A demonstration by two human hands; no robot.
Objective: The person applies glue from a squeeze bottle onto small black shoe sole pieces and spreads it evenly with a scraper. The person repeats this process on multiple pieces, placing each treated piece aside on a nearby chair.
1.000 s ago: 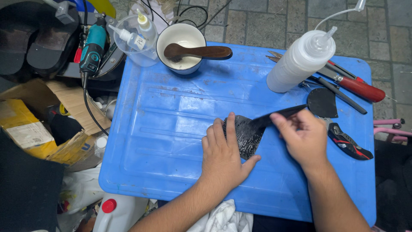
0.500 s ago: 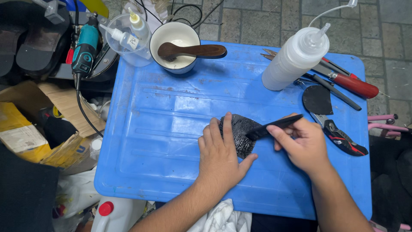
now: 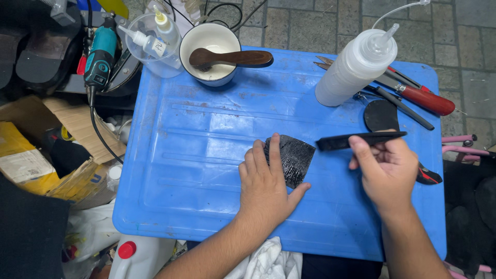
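A black, glossy rubber patch (image 3: 293, 157) lies near the middle of the blue plastic lid (image 3: 206, 155). My left hand (image 3: 266, 183) lies flat on the lid with its fingers pressing the patch's left side. My right hand (image 3: 385, 170) is to the right of the patch, closed around a thin black flat tool (image 3: 356, 140) that points left, its tip lifted just off the patch's right corner.
A white squeeze bottle (image 3: 356, 67), red-handled tools (image 3: 421, 98) and a black round piece (image 3: 381, 114) lie at the lid's far right. A white bowl (image 3: 217, 51) with a wooden-handled brush sits at the back. A teal rotary tool (image 3: 101, 54), cardboard boxes (image 3: 46, 150) at left.
My right hand has drawn the black tool off the patch and moved it to the right. The left hand stays pressed on the patch.
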